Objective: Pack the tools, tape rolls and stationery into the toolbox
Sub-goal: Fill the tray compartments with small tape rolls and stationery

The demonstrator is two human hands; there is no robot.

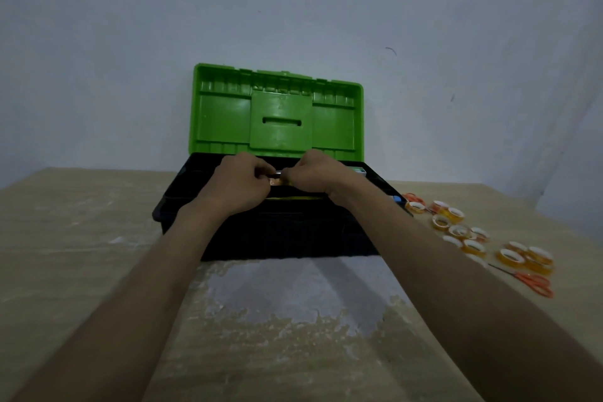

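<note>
A black toolbox [287,235] stands open in the middle of the table, its green lid [277,111] upright against the wall. Over the box opening, my left hand [239,181] and my right hand [311,174] both grip a small dark object with an orange label [276,179] between them. The hands hide most of it, so I cannot tell what it is. Several yellow tape rolls [473,232] lie on the table to the right of the box. Orange-handled scissors [535,282] lie beyond them, near the right edge.
The beige table top [81,238] has a worn grey patch [287,290] in front of the toolbox. A pale wall [293,10] rises right behind the lid. A second pair of orange handles [412,196] shows beside the box's right end.
</note>
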